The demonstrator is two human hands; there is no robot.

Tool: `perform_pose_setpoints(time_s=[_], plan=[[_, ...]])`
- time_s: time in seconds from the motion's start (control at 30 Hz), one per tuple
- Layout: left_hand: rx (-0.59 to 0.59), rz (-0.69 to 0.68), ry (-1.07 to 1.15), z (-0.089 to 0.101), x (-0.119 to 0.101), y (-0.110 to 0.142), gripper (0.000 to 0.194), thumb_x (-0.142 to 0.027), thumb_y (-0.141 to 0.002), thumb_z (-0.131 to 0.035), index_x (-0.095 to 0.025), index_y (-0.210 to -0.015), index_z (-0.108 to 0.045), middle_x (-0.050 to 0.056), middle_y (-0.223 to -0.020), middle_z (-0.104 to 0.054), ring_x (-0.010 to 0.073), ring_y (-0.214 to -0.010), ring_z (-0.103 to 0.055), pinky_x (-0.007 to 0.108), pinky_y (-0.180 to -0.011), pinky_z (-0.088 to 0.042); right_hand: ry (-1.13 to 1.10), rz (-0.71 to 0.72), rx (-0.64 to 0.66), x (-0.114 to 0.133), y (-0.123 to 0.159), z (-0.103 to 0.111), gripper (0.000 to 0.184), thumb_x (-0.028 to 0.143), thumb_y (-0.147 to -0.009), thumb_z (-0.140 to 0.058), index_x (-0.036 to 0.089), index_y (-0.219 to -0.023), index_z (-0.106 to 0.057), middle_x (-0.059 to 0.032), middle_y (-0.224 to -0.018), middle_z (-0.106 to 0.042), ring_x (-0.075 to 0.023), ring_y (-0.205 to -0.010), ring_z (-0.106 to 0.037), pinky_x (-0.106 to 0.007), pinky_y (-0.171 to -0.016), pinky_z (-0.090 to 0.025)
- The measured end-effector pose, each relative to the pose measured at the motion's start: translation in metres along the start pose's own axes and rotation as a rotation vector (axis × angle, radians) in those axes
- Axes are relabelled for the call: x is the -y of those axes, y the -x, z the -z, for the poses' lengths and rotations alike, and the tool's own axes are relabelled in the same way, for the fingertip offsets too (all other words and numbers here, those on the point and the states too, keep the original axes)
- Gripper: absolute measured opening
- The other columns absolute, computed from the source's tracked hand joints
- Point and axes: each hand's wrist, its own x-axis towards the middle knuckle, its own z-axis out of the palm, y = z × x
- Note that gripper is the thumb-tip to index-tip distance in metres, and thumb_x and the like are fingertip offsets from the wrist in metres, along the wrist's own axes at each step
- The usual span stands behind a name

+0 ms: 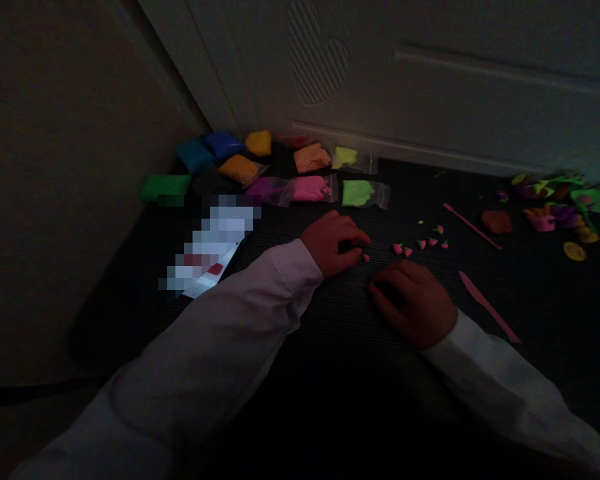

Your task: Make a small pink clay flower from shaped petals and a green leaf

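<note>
My left hand (333,243) is over the dark table, thumb and index finger apart. Just off its thumb tip lies a small pink clay ball (365,257). My right hand (415,303) rests lower and to the right, thumb and fingertips brought together in a pinch. A tiny pale speck shows at its fingertips, too small to name. Beyond the right hand sit several little pink clay pieces with green tops, among them one piece (397,249) nearest the left hand and another (439,229) farther back. A small yellow-green bit (420,222) lies behind them.
Bags of coloured clay, including pink (310,189), light green (357,193) and green (166,187), line the back left. A lit phone (215,250) lies left. Right are a pink knife (489,307), a thin pink tool (473,227), a brown lump (497,221) and clay figures (540,219).
</note>
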Motion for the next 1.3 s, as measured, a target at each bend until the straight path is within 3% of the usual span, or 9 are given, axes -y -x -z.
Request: perform_pose_setpoints(time_s=[0.23,0.57,0.93,1.3], plan=[[-0.038,-0.043,0.022,-0.002,0.005,0.000,0.022,-0.022,-0.068,-0.051,-0.015,-0.086,-0.062,0.002,-0.074,-0.060,0.0120,-0.071,-0.051,0.029,-0.071,-0.038,-0.069,0.030,-0.031,-0.008,0.014,0.004,0.025,0.026,-0.076,-0.048,0.018,-0.099,-0.056,-0.0069,-0.091,-0.057,-0.0174,-0.084,-0.051,-0.034,-0.074,-0.040],[-0.026,0.004,0.005,0.000,0.001,0.001,0.020,-0.020,-0.070,-0.050,-0.015,-0.086,-0.061,0.002,-0.075,-0.060,0.0119,-0.072,-0.051,0.029,-0.072,-0.039,0.043,0.120,0.011,-0.014,0.017,0.010,0.028,0.027,-0.075,-0.049,0.024,-0.102,-0.059,-0.0033,-0.079,-0.058,-0.0157,-0.073,-0.050,-0.037,-0.072,-0.033],[-0.015,0.022,0.015,0.000,0.001,0.000,0.021,-0.020,-0.069,-0.051,-0.015,-0.085,-0.062,0.002,-0.073,-0.060,0.0123,-0.072,-0.050,0.029,-0.072,-0.038,0.042,0.052,-0.082,-0.010,0.009,0.005,0.021,0.032,-0.074,-0.053,0.022,-0.091,-0.060,-0.0026,-0.080,-0.061,-0.0163,-0.075,-0.052,-0.034,-0.073,-0.033],[-0.008,0.022,0.022,0.002,0.000,0.000,0.021,-0.021,-0.069,-0.050,-0.015,-0.086,-0.062,0.002,-0.074,-0.060,0.0122,-0.072,-0.051,0.029,-0.072,-0.038,0.035,-0.031,-0.035,-0.004,-0.002,0.001,0.016,0.031,-0.077,-0.047,0.021,-0.078,-0.060,-0.0022,-0.073,-0.060,-0.0166,-0.075,-0.053,-0.032,-0.071,-0.032]])
